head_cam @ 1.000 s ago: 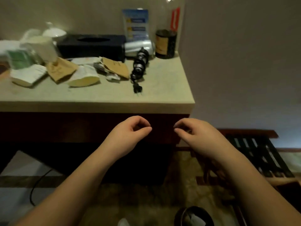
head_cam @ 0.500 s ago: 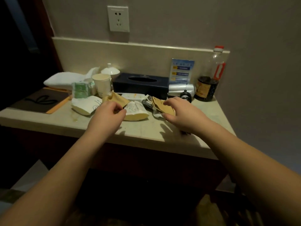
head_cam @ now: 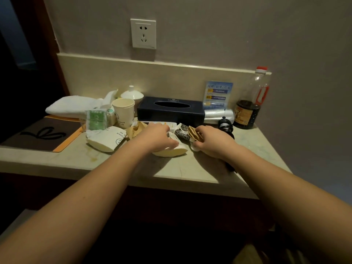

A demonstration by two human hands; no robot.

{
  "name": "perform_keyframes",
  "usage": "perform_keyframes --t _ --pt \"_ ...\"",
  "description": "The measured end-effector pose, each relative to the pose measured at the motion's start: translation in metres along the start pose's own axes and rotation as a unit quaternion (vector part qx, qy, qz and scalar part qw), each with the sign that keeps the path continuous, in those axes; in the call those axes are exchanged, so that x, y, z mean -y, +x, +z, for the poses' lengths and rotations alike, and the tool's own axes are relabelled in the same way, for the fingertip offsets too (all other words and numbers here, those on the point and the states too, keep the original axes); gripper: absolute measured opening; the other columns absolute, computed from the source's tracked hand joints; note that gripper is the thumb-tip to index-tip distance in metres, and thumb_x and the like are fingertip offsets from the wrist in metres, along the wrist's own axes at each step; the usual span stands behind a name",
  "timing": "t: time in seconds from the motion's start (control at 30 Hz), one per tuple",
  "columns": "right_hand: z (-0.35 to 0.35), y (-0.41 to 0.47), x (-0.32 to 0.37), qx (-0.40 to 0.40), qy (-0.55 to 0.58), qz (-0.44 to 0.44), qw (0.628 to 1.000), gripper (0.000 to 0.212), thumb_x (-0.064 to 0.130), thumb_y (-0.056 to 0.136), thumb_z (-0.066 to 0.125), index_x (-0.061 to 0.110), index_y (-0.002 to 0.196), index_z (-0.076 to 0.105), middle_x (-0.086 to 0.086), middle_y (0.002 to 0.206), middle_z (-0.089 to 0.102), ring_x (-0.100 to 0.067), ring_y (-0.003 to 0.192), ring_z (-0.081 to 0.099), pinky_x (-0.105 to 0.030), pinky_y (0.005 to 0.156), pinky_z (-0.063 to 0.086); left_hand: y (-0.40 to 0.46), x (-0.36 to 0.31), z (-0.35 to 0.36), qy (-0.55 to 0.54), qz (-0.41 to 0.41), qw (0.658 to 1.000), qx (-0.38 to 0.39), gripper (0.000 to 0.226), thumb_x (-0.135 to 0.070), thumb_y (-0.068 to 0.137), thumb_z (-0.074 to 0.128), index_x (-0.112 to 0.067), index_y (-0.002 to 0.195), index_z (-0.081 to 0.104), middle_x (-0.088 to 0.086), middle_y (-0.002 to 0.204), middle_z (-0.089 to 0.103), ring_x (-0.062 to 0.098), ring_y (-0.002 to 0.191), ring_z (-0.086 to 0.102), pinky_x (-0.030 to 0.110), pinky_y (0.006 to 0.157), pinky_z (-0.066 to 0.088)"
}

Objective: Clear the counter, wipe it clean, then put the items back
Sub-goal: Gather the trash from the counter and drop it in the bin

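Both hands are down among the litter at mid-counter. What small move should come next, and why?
Probably lift away what each hand has: the left hand rests on the crushed paper cup and the right hand grips the brown paper wrapper. The counter is still crowded, so wiping cannot start until this litter goes.

Two bare forearms, entering from the lower corners, uncovered all the way to the picture's edge. No sleeve, cuff or glove anywhere along them. Left hand (head_cam: 158, 137) bare, without ring, watch or band at the wrist. Right hand (head_cam: 213, 142) likewise bare, wrist unadorned. Fingernails too dim and small to make out. Nothing else of the body in view, only arms and hands.
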State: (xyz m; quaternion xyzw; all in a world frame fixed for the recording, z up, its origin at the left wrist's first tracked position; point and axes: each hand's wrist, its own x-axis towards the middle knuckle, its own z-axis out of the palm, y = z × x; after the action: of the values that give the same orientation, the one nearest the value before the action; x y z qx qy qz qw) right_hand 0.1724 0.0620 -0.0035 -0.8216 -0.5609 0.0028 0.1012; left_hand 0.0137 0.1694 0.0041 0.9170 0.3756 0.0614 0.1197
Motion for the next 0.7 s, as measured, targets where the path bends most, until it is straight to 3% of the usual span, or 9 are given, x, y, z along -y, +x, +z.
perform_keyframes --t 0.3,0.4,0.53,0.7 --pt "0.001 0.003 0.002 -0.033 -0.001 0.030 0.999 0.035 0.032 0.083 0.060 0.028 0.117 0.056 0.006 0.103 0.061 -0.015 0.089 0.057 -0.035 0.074 0.052 0.012 0.004 -0.005 0.063 0.013 0.996 0.065 0.065 -0.060 0.082 0.063 -0.015 0.128 0.057 0.008 0.130 0.054 0.027 0.125 0.039 0.037 0.097 0.041" --pt "-0.005 0.004 -0.001 -0.079 0.019 0.043 0.996 0.019 0.026 0.086 0.052 0.022 0.102 0.059 0.002 0.092 0.064 -0.018 0.082 0.059 -0.033 0.064 0.048 0.014 0.003 -0.007 0.055 0.017 0.997 0.045 0.064 -0.057 0.081 0.067 -0.017 0.130 0.055 0.008 0.131 0.051 0.027 0.124 0.037 0.038 0.096 0.040" --pt "-0.022 -0.001 -0.005 -0.142 0.060 0.055 0.987 0.012 0.026 0.088 0.050 0.018 0.090 0.058 0.001 0.079 0.061 -0.018 0.073 0.058 -0.032 0.056 0.046 0.012 0.000 -0.009 0.037 0.023 0.999 0.004 0.066 -0.050 0.080 0.071 -0.019 0.135 0.050 0.007 0.134 0.046 0.027 0.124 0.037 0.041 0.100 0.040" --pt "-0.041 -0.012 -0.008 -0.172 0.139 0.062 0.973 0.022 0.026 0.091 0.050 0.018 0.109 0.059 0.000 0.095 0.064 -0.018 0.081 0.061 -0.040 0.071 0.056 0.009 -0.001 -0.011 -0.005 0.028 1.000 0.013 0.059 -0.047 0.079 0.074 -0.021 0.126 0.050 0.005 0.129 0.048 0.025 0.120 0.041 0.040 0.099 0.041"
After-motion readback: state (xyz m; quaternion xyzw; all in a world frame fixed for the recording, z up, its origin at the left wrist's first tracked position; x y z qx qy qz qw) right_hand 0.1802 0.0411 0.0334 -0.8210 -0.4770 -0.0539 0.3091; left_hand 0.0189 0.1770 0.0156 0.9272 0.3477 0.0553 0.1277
